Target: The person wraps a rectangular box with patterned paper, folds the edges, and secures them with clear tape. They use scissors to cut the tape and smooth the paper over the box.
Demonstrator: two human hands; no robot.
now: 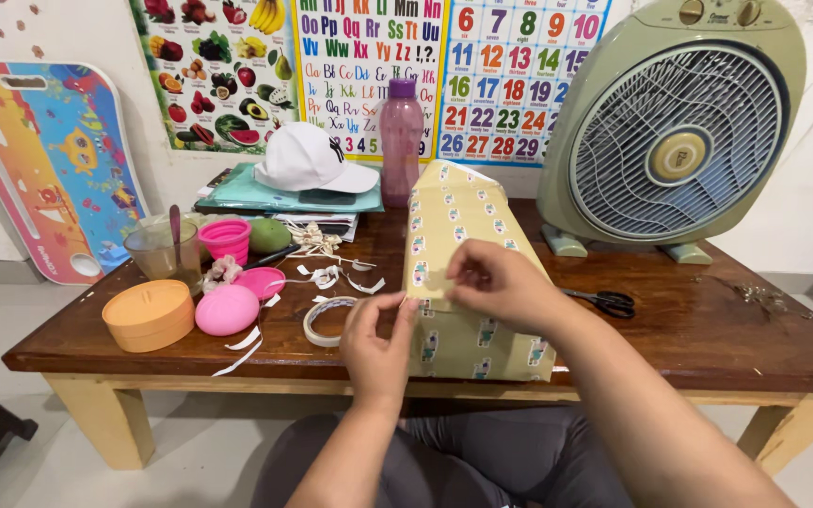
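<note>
- Far left, against the wall: colourful board (44, 160), leaning, well away from both hands.
- Left part of the wooden table (708, 339): orange round container (149, 315), pink egg-shaped case (227, 309), pink cup (226, 239), clear cup (164, 249) with a stick in it, green fruit (269, 235), white cap (310, 160) on a stack of folders.
- Scattered between them and the box: white paper strips (336, 276), seemingly tape backing.
- Roll of tape (324, 321) flat on the table, just beside the left hand.
- Left hand (378, 343): fingers pinched narrow at the near left edge of the wrapped box (468, 273), apparently holding down a flap or a bit of tape; what sits between the fingertips too small to tell.
- Wrapped box mid-table, long, in pale patterned paper, near end at the table's front edge.
- Right hand (501, 282): resting on the box's near top edge, fingers curled and pressing the paper fold, holding nothing loose.
- Step judged in hand: sealing the near end fold of the wrapping.
- Next move likely calls for keeping the fold tight under one hand while smoothing tape flat with the other.
- Right: black scissors (604, 301) on the table, near the right forearm; green fan (675, 132) behind.
</note>
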